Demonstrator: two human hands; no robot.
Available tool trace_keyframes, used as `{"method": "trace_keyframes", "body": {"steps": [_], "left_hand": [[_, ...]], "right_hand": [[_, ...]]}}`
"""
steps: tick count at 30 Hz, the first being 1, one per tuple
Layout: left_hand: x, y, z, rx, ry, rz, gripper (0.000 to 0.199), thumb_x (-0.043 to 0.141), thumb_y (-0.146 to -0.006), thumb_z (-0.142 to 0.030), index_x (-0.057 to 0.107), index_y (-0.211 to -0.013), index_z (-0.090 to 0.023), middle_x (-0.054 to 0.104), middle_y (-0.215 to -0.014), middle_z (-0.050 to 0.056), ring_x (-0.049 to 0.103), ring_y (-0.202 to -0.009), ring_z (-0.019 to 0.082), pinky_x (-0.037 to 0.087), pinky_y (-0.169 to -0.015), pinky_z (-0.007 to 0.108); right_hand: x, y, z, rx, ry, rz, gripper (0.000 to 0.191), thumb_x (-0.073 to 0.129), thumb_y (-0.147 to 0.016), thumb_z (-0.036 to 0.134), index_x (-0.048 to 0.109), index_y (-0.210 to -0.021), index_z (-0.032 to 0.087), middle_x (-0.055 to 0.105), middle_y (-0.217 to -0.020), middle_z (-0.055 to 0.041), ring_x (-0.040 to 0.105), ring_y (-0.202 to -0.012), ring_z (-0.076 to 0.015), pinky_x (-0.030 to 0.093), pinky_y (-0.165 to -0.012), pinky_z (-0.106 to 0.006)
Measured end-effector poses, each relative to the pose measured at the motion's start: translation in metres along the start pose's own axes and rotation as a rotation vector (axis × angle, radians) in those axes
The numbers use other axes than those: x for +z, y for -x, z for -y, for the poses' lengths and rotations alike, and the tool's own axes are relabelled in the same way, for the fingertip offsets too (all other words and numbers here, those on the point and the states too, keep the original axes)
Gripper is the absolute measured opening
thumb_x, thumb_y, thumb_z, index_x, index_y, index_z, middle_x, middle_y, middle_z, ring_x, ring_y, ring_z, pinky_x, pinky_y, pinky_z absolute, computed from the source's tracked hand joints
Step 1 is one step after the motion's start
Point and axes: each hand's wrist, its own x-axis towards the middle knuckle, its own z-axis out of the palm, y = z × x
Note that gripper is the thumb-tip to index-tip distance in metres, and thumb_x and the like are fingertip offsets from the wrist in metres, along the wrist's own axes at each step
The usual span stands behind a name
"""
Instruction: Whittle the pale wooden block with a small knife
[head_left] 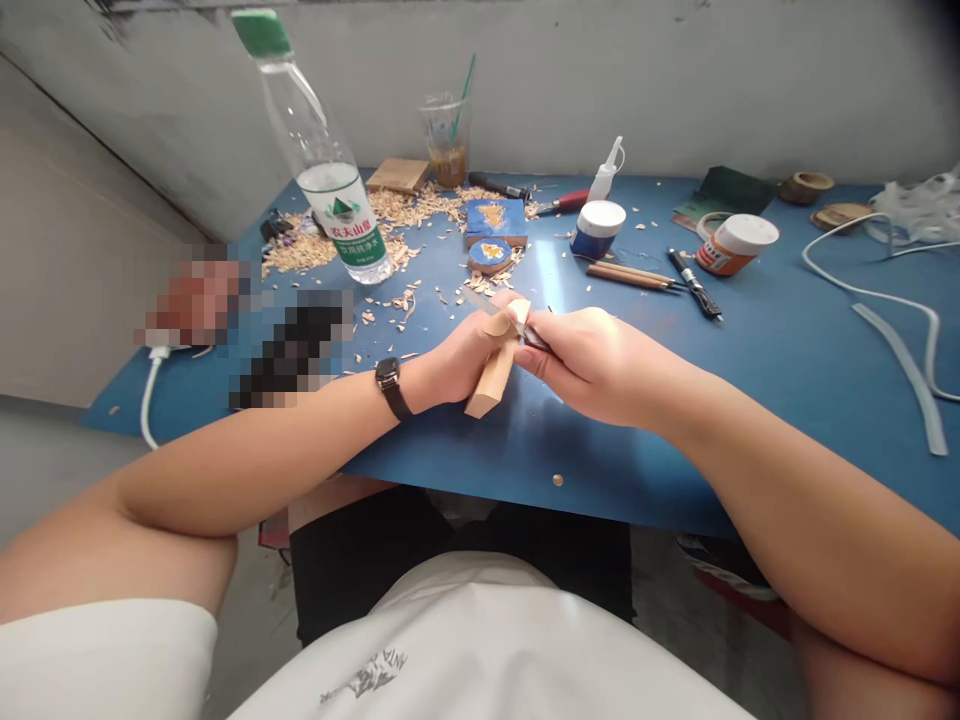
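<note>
My left hand [463, 356] is wrapped around a pale wood block [493, 382], whose near end points down toward me. The block's upper part is cut to a curved shape near my thumb. In my right hand [596, 358] is a carving knife [538, 342], its dark handle mostly hidden by my fingers. The blade lies across the top of the block and reaches to the upper left. My right thumb presses close to the block beside my left fingers. Thin wood chips [405, 303] lie scattered on the blue table [630, 455] nearby.
A water bottle [341, 215] stands at left, near blurred items. Behind are a plastic cup [448, 140], blue-painted wood pieces [496, 222] and a pile of shavings [296, 248]. Paint jars [598, 228], pencils [630, 276], a black pen [694, 283] and a white cable [874, 275] lie rightward.
</note>
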Motion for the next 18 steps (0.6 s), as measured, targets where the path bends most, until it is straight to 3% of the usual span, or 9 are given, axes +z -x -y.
{"method": "trace_keyframes", "body": {"steps": [4, 10, 14, 18], "left_hand": [[-0.002, 0.004, -0.003, 0.022, -0.071, -0.057, 0.074, 0.087, -0.102, -0.096, 0.058, -0.109, -0.028, 0.049, -0.098, -0.001, 0.052, -0.089, 0.020, 0.053, -0.082, 0.037], [-0.004, 0.000, 0.001, -0.025, 0.021, -0.110, 0.070, 0.083, -0.104, -0.093, 0.055, -0.117, -0.030, 0.054, -0.105, -0.001, 0.063, -0.096, 0.019, 0.060, -0.090, 0.036], [-0.002, 0.002, -0.010, -0.007, 0.010, -0.091, 0.080, 0.082, -0.099, -0.102, 0.054, -0.115, -0.029, 0.059, -0.108, -0.001, 0.063, -0.098, 0.019, 0.060, -0.094, 0.036], [-0.008, 0.001, -0.009, 0.085, -0.066, -0.083, 0.085, 0.079, -0.093, -0.109, 0.057, -0.111, -0.029, 0.057, -0.106, 0.002, 0.057, -0.096, 0.023, 0.053, -0.085, 0.040]], "right_hand": [[0.006, 0.001, -0.001, -0.020, 0.018, -0.010, 0.035, 0.050, -0.132, 0.052, 0.059, -0.108, 0.028, 0.059, -0.078, -0.0009, 0.048, -0.068, -0.0223, 0.036, -0.072, -0.039], [0.010, -0.003, -0.001, 0.121, -0.014, -0.053, 0.047, 0.049, -0.134, 0.063, 0.058, -0.102, 0.028, 0.057, -0.077, -0.0001, 0.049, -0.068, -0.0212, 0.034, -0.070, -0.037], [0.016, -0.005, -0.003, 0.085, -0.036, -0.110, 0.051, 0.053, -0.132, 0.065, 0.059, -0.098, 0.028, 0.056, -0.077, 0.0001, 0.050, -0.072, -0.0205, 0.033, -0.073, -0.037], [0.020, -0.002, -0.004, 0.050, 0.010, -0.142, 0.056, 0.052, -0.132, 0.065, 0.061, -0.092, 0.027, 0.056, -0.077, -0.0026, 0.047, -0.073, -0.0213, 0.032, -0.075, -0.039]]}}
